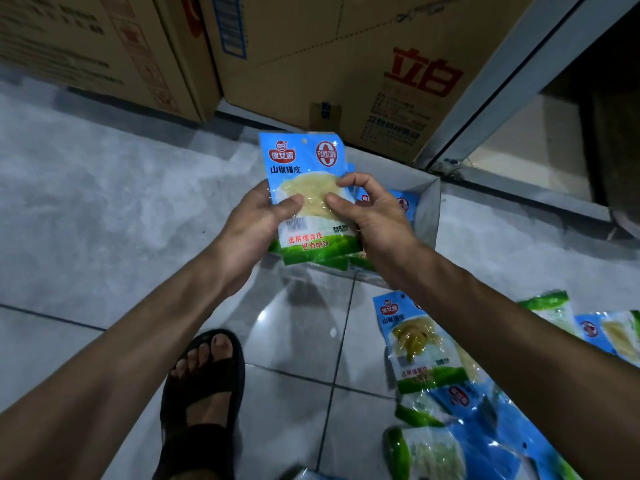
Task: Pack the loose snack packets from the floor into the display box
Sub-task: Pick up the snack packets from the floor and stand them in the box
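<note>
A small stack of blue-and-green snack packets is held upright between both hands, above the near edge of the display box. My left hand grips the stack's left side, thumb on the front. My right hand grips the right side with thumb and fingers. The grey-walled box lies on the floor behind the hands, and more packets lie inside it. Loose packets lie scattered on the tiles at the lower right, partly hidden by my right forearm.
Large cardboard cartons stand against the far side, close behind the box. A metal door frame runs diagonally at the right. My sandalled foot rests on the glossy tiled floor near the bottom centre.
</note>
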`<action>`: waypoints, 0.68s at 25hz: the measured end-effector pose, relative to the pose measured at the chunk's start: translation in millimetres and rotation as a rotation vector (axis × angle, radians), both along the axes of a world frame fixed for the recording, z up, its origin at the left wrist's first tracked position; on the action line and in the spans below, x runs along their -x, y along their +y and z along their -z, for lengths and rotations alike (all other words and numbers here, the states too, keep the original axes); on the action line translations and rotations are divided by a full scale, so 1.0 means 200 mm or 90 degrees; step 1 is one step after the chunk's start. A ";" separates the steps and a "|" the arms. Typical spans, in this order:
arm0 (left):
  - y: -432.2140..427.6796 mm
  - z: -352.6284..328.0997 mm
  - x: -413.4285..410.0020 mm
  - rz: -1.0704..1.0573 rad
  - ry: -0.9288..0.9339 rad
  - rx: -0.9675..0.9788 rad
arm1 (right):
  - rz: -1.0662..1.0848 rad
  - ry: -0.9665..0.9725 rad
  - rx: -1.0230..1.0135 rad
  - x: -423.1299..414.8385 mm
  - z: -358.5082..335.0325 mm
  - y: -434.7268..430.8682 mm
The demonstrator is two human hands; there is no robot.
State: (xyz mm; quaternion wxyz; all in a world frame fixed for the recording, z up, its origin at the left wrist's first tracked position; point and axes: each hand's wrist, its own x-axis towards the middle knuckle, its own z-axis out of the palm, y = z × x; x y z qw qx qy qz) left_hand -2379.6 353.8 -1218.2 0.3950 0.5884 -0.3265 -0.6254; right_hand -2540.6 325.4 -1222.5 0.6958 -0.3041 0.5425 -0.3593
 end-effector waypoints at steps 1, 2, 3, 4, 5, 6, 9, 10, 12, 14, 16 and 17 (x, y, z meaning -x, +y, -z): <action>-0.01 0.03 0.00 0.004 -0.105 0.016 | 0.019 -0.007 -0.013 0.00 0.02 -0.02; -0.03 0.06 -0.01 0.002 -0.237 0.035 | 0.041 -0.011 -0.021 -0.01 0.04 -0.04; -0.04 0.08 -0.03 0.002 -0.366 0.055 | 0.063 0.008 -0.023 0.00 0.06 -0.06; -0.04 0.09 -0.05 0.014 -0.462 0.070 | 0.085 0.051 -0.025 0.00 0.09 -0.09; -0.03 0.10 -0.07 0.043 -0.519 0.073 | 0.104 0.103 -0.034 0.01 0.12 -0.12; -0.02 0.11 -0.08 0.084 -0.548 0.069 | 0.116 0.154 -0.049 0.01 0.16 -0.14; 0.02 0.16 -0.08 0.189 -0.573 0.060 | 0.111 0.236 -0.073 -0.03 0.27 -0.18; 0.04 0.16 -0.08 0.201 -0.582 0.067 | 0.099 0.255 -0.067 -0.05 0.31 -0.19; 0.05 0.17 -0.09 0.202 -0.603 0.083 | 0.055 0.311 -0.055 -0.10 0.39 -0.20; 0.05 0.16 -0.10 0.201 -0.606 0.086 | -0.014 0.415 -0.045 -0.13 0.43 -0.19; 0.05 0.14 -0.10 0.199 -0.598 0.076 | -0.061 0.513 -0.014 -0.15 0.46 -0.20; 0.04 0.13 -0.09 0.198 -0.595 0.072 | -0.071 0.543 0.000 -0.16 0.46 -0.21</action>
